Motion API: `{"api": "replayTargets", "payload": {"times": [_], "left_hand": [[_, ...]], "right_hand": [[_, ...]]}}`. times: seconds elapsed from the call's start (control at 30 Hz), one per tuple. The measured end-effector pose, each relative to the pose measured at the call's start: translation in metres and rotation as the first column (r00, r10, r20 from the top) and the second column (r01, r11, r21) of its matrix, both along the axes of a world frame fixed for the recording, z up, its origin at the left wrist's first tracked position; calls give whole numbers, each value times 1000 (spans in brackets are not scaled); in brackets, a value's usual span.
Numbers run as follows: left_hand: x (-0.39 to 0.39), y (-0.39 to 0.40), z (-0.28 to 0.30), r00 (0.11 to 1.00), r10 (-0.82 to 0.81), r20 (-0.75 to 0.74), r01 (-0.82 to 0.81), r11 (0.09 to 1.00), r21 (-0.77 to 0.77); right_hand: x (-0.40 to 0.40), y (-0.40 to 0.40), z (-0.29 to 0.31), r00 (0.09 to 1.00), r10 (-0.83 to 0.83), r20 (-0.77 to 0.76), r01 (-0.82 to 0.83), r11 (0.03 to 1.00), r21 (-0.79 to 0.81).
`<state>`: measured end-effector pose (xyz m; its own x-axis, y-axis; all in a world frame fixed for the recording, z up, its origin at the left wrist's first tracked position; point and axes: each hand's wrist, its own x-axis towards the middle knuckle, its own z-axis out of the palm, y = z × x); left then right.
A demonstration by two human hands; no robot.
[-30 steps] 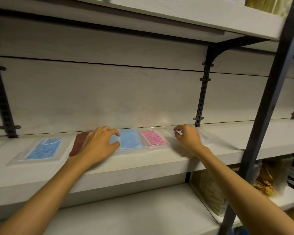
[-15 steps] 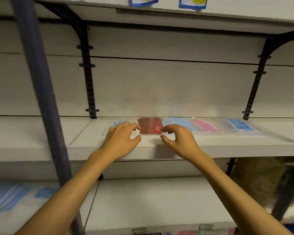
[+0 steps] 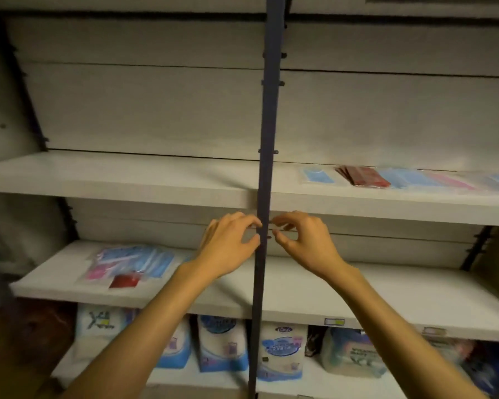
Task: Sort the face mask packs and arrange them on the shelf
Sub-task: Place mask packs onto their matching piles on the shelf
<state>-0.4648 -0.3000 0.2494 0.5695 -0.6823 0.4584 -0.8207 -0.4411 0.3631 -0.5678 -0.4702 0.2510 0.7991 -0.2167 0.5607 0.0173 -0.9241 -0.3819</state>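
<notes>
A row of face mask packs lies on the upper shelf at the right: a blue pack, a dark red stack, another blue pack, a pink pack. An unsorted pile of blue and pink packs with a red pack sits on the lower shelf at the left. My left hand and my right hand hover in mid-air in front of the shelves, fingers loosely curled, holding nothing.
A dark vertical shelf post runs down the middle, between my two hands. Below the lower shelf stand several white and blue bagged goods. A price tag is stuck on the lower shelf's edge.
Both hands have left the upper shelf and moved down and left, holding nothing. The view has swung left, so the sorted row now lies at the far right and the lower pile is in sight.
</notes>
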Motion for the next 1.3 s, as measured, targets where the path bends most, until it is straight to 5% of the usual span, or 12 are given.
{"api": "replayTargets", "payload": {"times": [0.63, 1.0, 1.3], "left_hand": [[203, 241, -78, 965, 209, -156, -189, 973, 135], [338, 309, -128, 929, 314, -194, -264, 933, 246], [421, 338, -196, 874, 387, -295, -212, 849, 485]], "right_hand": [[208, 198, -90, 956, 54, -290, -57, 998, -3], [310, 238, -113, 935, 54, -351, -22, 995, 94], [371, 261, -160, 883, -11, -470, 60, 994, 91]]}}
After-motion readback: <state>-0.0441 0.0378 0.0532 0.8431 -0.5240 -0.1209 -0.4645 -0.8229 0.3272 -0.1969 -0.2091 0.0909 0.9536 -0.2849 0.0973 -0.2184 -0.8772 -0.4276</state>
